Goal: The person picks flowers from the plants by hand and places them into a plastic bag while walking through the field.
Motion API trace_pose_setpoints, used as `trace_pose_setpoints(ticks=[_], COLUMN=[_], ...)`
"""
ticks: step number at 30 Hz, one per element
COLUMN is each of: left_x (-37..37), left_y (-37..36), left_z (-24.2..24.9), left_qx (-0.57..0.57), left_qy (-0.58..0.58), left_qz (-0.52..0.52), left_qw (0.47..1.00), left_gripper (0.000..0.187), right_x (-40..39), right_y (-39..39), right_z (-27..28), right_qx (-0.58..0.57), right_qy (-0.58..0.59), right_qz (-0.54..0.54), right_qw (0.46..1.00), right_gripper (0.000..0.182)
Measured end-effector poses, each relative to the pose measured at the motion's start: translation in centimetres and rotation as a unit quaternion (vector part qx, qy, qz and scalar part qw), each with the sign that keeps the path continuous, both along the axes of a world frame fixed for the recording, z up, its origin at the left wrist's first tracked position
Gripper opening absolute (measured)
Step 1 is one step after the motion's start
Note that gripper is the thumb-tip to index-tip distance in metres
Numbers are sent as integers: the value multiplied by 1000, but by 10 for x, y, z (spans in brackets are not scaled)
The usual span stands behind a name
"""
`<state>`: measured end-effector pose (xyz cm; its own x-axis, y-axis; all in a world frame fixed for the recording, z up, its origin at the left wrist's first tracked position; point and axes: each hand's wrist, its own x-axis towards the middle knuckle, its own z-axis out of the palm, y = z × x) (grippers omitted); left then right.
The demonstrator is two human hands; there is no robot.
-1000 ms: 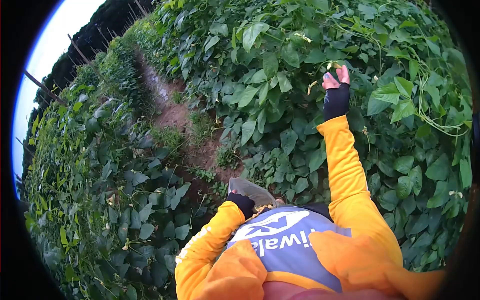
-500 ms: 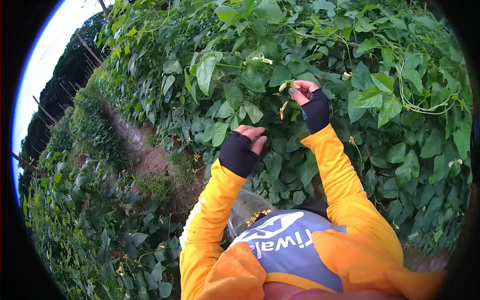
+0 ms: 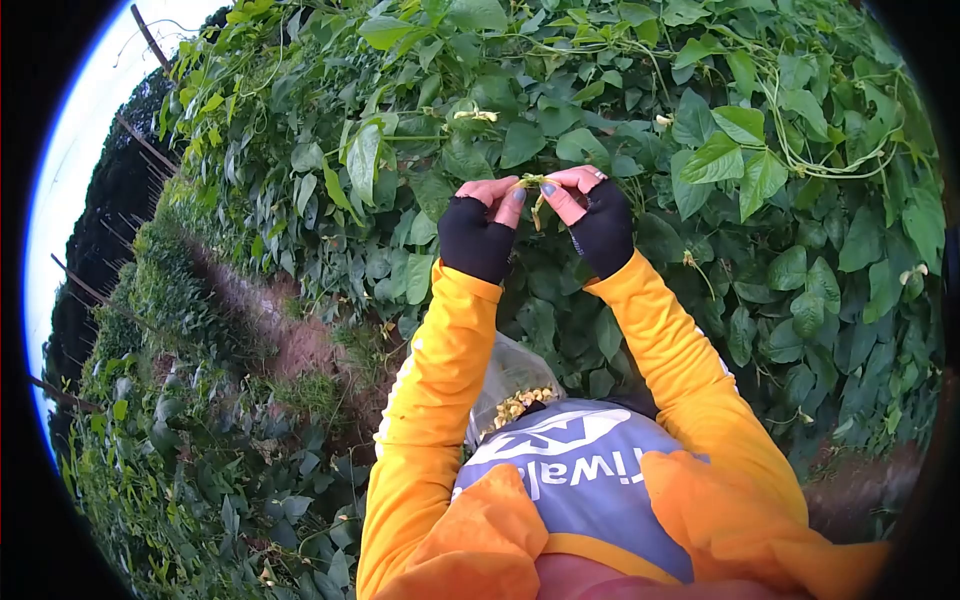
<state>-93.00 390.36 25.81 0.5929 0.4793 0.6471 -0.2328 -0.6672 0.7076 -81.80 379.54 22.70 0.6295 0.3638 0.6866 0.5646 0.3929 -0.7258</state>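
Observation:
Both my hands, in black fingerless gloves, meet in front of the leafy vines. My right hand [image 3: 600, 220] is closed in a pinch at a pale yellow flower [image 3: 534, 181] on its green stem. From the other side, the thumb and fingers of my left hand [image 3: 480, 228] close on the same flower cluster, their tips almost touching those of the right. A second yellowish bloom [image 3: 537, 214] hangs just below, between the hands. At my waist is a clear plastic bag [image 3: 503, 365] holding many picked yellow and white flowers [image 3: 524, 402], partly hidden by my shirt.
Dense climbing vines [image 3: 640, 120] form a wall ahead and to the right. More pale blossoms [image 3: 476, 115] show among the leaves. A dirt path [image 3: 300, 335] runs off to the left between rows, with wooden stakes [image 3: 148, 142] beyond.
My left hand has moved up and right to the flower and closed on it. My right hand has shifted slightly left and down, still pinching. More of the bag shows.

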Motion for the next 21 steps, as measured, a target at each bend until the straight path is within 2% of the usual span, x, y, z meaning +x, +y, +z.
trace_pose_setpoints(ticks=[7, 9, 10, 12, 14, 16, 18, 19, 21], left_x=[2, 4, 4, 4, 6, 7, 6, 5, 0], left_y=[4, 9, 10, 11, 18, 24, 30, 30, 20], left_z=[3, -1, -1, 3, -1, -11, -24, -34, -53], left_qx=[58, 151, 149, 134, 133, 127, 79, 77, -64], left_qy=[4, -22, -22, -38, -38, -43, -42, -44, -28], left_qz=[20, 51, 51, 44, 42, 44, 1, 1, -62], left_qw=[998, 987, 987, 989, 990, 990, 996, 996, 996], left_gripper=[12, 10, 10, 7, 10, 12, 27, 27, 46], right_x=[5, 5, 5, 1, -2, 8, 12, 14, 13], right_y=[8, 10, 10, 6, -1, 3, 8, 9, 12], right_z=[-5, -5, -5, -5, -3, -26, -34, -38, -42], right_qx=[37, 41, 26, 10, -86, -84, -82, -96, -124], right_qy=[-80, -89, -91, -93, -35, -79, -121, -138, -168], right_qz=[-43, -49, -49, -50, -12, -24, -36, -38, -41], right_qw=[995, 994, 994, 994, 996, 993, 989, 985, 977], right_gripper=[7, 7, 8, 9, 17, 24, 31, 35, 43])
